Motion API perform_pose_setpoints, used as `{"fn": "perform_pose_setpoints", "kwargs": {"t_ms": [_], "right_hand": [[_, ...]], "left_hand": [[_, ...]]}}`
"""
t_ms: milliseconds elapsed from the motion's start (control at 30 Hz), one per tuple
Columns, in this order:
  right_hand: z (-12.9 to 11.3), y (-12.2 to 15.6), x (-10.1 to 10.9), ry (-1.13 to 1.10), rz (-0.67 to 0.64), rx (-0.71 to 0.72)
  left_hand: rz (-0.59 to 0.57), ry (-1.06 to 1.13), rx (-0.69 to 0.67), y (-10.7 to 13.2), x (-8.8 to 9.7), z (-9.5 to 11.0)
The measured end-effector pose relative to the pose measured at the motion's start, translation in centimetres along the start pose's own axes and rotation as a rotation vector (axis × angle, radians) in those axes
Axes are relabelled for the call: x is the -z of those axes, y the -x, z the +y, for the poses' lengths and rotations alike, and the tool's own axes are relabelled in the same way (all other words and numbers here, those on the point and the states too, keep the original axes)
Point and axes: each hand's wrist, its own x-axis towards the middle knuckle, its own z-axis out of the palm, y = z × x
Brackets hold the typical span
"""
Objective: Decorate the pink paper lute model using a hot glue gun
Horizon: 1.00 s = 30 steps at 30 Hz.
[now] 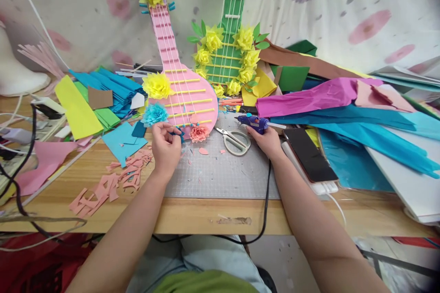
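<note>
Fingertips of my left hand (166,145) are pinched around a small dark blue paper piece (178,133), partly hidden by the fingers, at the lower edge of a pink paper guitar (192,83). A light blue paper flower (154,114), a yellow one (157,85) and a coral one (199,133) sit on the guitar's body. My right hand (266,141) is closed on a blue glue gun (253,122), its nozzle pointing left. Between the hands, grey-handled scissors (237,143) lie on a grey cutting mat (223,174).
Behind stands a green paper guitar (225,62) ringed with yellow flowers. Coral paper scraps (103,190) lie at the left. A phone (309,153) rests right of my right hand, near blue and magenta crepe paper (309,96). The glue gun's black cord (267,201) hangs over the table edge.
</note>
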Motion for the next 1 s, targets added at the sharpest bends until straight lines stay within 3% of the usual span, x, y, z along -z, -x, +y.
{"fn": "perform_pose_setpoints", "kwargs": {"t_ms": [133, 233, 300, 467, 567, 700, 1000], "right_hand": [[-0.1, -0.1, 0.3, 0.047, 0.016, 0.006], [0.1, -0.1, 0.4, 0.008, 0.015, -0.020], [0.3, -0.1, 0.4, -0.025, 0.015, -0.036], [0.2, 0.0, 0.6, -0.025, -0.006, -0.072], [0.0, -0.1, 0.7, -0.011, -0.020, -0.057], [0.1, -0.2, 0.6, 0.023, -0.020, -0.030], [0.5, -0.2, 0.6, 0.036, -0.008, -0.029]], "left_hand": [[0.003, -0.230, -0.073, -0.2, -0.2, 0.6], [-0.063, -0.275, -0.130, -0.4, 0.0, 2.2], [-0.156, -0.290, -0.126, -0.6, 0.4, 3.6], [-0.154, -0.393, -0.105, -0.4, 1.7, 5.4], [-0.117, -0.405, -0.112, 0.3, 2.0, 4.6], [-0.118, -0.550, -0.246, 0.6, 1.3, 2.8], [-0.164, -0.715, -0.334, -2.2, -1.8, 1.0]]}}
